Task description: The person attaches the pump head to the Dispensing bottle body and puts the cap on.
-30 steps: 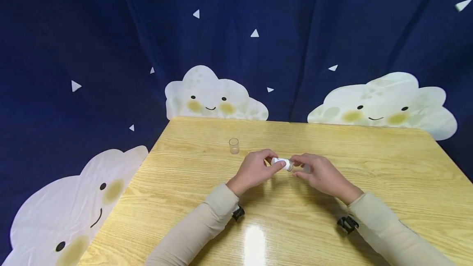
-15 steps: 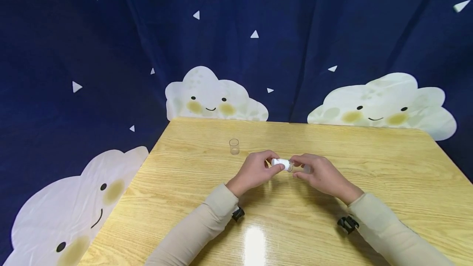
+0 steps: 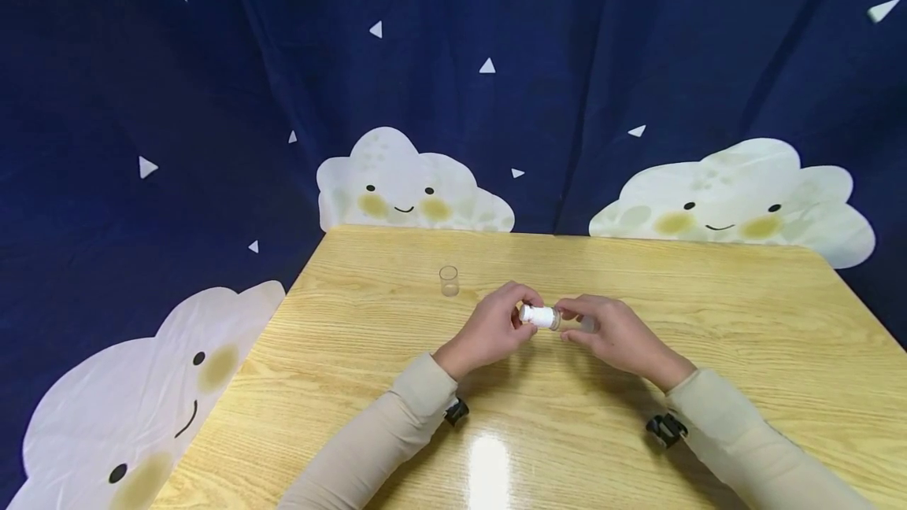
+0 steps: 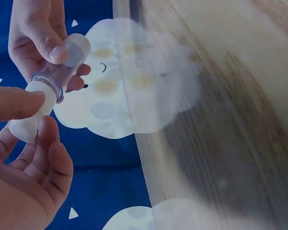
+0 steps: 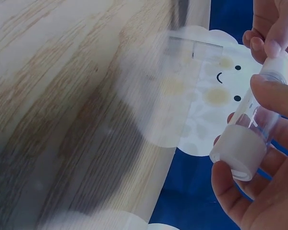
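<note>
Between both hands lies a small bottle on its side above the table, with a clear body (image 4: 62, 72) and a white top (image 3: 540, 316). My left hand (image 3: 492, 330) pinches the white top between thumb and fingers. At the other end, my right hand (image 3: 616, 334) holds the clear body, its fingers curled round it in the right wrist view. Whitish material fills the bottle's bottom end (image 5: 242, 151). A narrow ring joins body and top in the left wrist view. Left of the hands, a small clear cup-shaped cap (image 3: 449, 282) stands on the table.
The wooden table (image 3: 368, 321) reaches back to a dark blue curtain (image 3: 439, 38) printed with smiling clouds and white triangles. Black straps (image 3: 667, 430) sit at both wrists below the beige sleeves (image 3: 383, 439).
My left thumb has slid from the side of the white top towards its lower end, and the left fingers have shifted round it. The right hand stays in place on the bottle.
</note>
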The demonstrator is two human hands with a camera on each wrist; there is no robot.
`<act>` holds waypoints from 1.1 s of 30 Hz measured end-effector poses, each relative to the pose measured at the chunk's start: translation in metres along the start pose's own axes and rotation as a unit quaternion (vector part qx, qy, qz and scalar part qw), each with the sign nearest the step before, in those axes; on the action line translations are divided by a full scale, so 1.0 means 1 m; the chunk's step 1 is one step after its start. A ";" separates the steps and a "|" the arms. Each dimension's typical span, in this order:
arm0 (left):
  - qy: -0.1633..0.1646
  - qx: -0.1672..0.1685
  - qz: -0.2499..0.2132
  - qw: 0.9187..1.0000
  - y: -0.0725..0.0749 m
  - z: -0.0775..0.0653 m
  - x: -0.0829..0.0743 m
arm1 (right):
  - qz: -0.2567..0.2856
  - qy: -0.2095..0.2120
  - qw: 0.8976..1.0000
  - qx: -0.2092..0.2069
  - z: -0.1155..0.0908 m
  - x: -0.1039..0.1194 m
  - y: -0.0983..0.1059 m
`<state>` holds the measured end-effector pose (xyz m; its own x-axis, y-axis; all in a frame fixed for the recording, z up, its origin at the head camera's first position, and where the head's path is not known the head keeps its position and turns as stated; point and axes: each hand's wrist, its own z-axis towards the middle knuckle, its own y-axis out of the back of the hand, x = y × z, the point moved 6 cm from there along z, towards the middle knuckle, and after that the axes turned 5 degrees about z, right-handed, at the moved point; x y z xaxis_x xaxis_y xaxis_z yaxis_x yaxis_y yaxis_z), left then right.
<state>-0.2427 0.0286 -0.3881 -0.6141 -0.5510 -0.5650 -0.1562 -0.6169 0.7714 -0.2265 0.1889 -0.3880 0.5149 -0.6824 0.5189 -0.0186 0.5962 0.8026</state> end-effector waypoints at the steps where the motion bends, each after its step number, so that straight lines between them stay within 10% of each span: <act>1: -0.005 0.000 0.004 1.000 0.000 0.000 -0.001 | 0.002 0.002 1.000 0.000 0.000 0.000 0.000; 33: 0.059 0.001 -0.018 0.998 -0.004 0.000 0.003 | -0.004 0.004 1.000 -0.005 -0.002 0.000 0.001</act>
<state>-0.2441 0.0293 -0.3927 -0.5130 -0.5912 -0.6223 -0.1784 -0.6357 0.7510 -0.2245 0.1904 -0.3875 0.5211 -0.6846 0.5096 -0.0055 0.5944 0.8042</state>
